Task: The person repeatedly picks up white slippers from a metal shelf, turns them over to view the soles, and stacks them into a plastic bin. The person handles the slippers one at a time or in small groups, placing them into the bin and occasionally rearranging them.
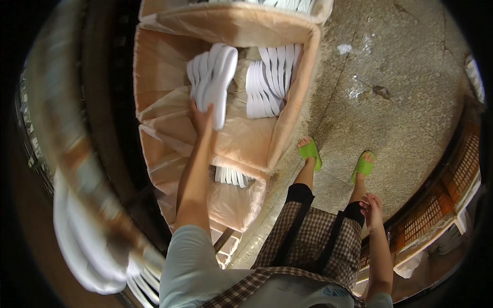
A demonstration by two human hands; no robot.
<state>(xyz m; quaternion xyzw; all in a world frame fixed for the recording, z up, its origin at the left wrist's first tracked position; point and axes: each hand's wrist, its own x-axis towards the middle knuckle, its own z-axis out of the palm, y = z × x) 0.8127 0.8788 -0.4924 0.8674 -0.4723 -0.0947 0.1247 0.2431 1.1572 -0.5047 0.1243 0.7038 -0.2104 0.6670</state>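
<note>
My left hand [202, 117] reaches into a large bin lined with peach-coloured cloth [246, 137]. Its fingers are closed around the near end of a bundle of white shoe soles [211, 77], held tilted above the bin's floor. To the right of that bundle, two more rows of white shoe soles [264, 90] stand packed on edge against the bin's right wall. My right hand [372, 210] hangs beside my right thigh, away from the bin, with loosely bent fingers and nothing visible in them.
A smaller lined bin [239, 205] nearer me holds several white soles [231, 177]; another lies beyond at the top. Blurred rusty machinery [77, 143] runs along the left, with large white pieces [82, 241] beneath. An orange lattice-sided crate [436, 200] stands right. The concrete floor [390, 97] has wet patches.
</note>
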